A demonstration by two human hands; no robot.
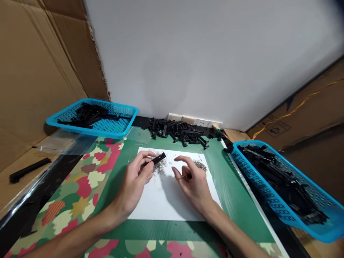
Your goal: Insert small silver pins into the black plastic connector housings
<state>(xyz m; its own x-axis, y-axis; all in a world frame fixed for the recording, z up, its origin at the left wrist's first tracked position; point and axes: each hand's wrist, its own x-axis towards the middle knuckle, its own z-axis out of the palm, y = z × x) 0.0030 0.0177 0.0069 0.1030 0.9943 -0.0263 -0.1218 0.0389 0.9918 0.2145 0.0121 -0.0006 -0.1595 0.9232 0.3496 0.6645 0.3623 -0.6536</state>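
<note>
My left hand [137,175] grips a short black plastic part [158,157] between thumb and fingers, its free end pointing up and to the right. To the right, my right hand [192,175] has thumb and forefinger apart, while the other fingers curl round something thin and dark near the palm, too small to name. Both hands are above a white sheet [172,208]. A pile of small metal pieces [160,167] lies on the sheet beside the black part, and a second pile [200,165] lies behind my right hand.
Many black parts [180,130] are heaped behind the sheet by the wall sockets [201,123]. Blue baskets of black parts stand at the left [110,127] and right [282,211]. A long black piece [29,170] lies on cardboard at far left.
</note>
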